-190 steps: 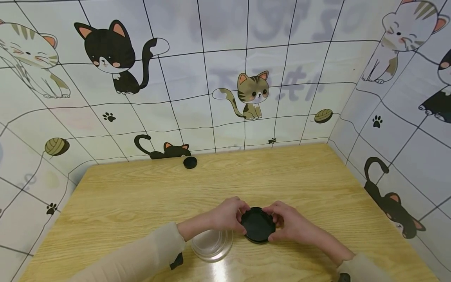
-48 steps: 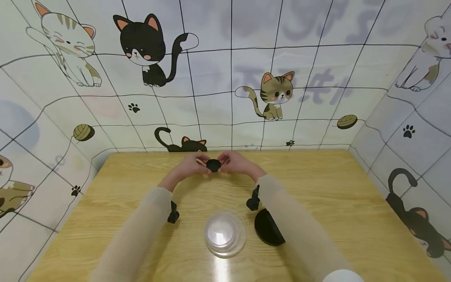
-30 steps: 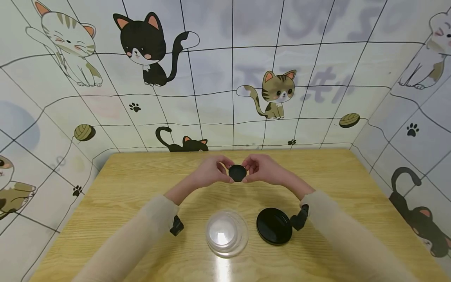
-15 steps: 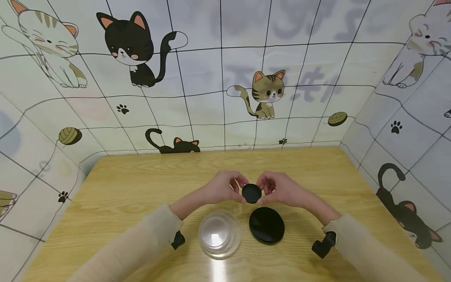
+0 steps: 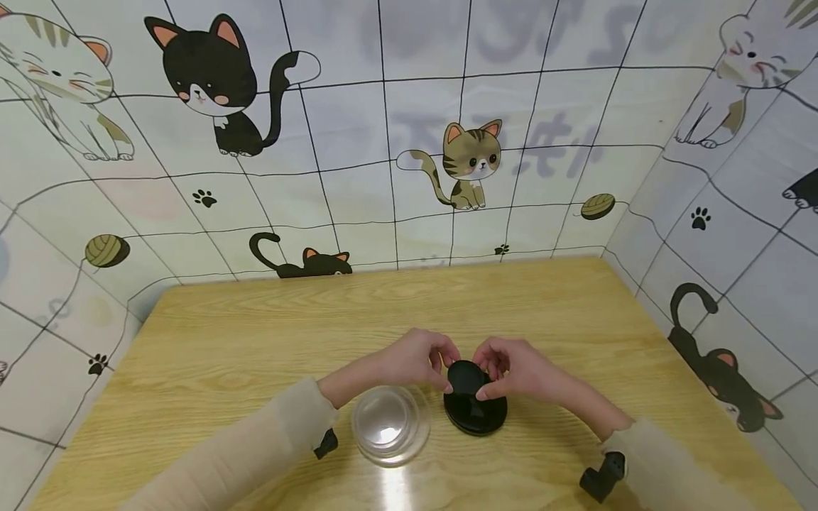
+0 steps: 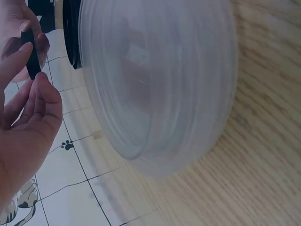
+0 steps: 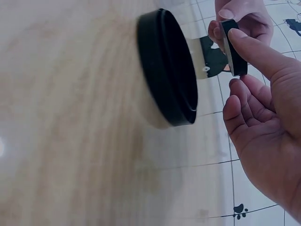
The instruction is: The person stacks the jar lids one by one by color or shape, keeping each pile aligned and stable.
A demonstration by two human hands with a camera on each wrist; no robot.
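A small black round lid (image 5: 466,377) is held upright by its edges between both hands, overlapping the far part of a larger black round lid (image 5: 478,416) in the head view. My left hand (image 5: 418,362) pinches its left edge with thumb and fingers. On the opposite edge, my right hand (image 5: 527,370) pinches it the same way. From the right wrist, the small lid (image 7: 233,49) shows a gap from the large lid (image 7: 155,66), which lies on the table with a raised rim. Just left stands a clear plastic container (image 5: 390,426), close to the camera in the left wrist view.
The wooden table (image 5: 287,333) meets walls of cat-printed sheeting (image 5: 358,142) at the back and sides. A black wrist camera (image 5: 602,477) hangs from the right sleeve; another wrist camera (image 5: 326,444) hangs from the left.
Both hands earlier held the large lid, then set it down right of the container. They took the small lid from the back edge and brought it forward over the large one.
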